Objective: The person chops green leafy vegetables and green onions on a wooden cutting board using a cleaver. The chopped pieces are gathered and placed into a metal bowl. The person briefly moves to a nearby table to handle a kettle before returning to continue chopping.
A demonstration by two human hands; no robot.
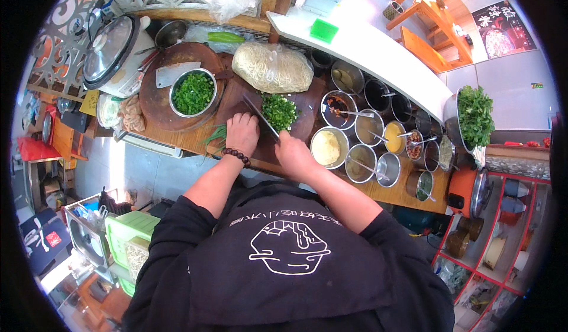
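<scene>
My right hand grips the handle of a kitchen knife, its blade slanting away to the upper left over a dark wooden cutting board. Just left of the blade, my left hand presses down with fingers curled; green scallion stalks stick out on its left side. Whatever lies under the fingers is hidden. A heap of chopped scallions lies right of the blade. A metal bowl of chopped greens rests on a round wooden chopping block, partly over a cleaver's blade.
Behind the board sits a plastic bag of noodles. Metal bowls and pots of sauces stand close on the right, among them one with a pale yellow paste. A lidded cooker stands at left, and a bowl of leafy herbs far right.
</scene>
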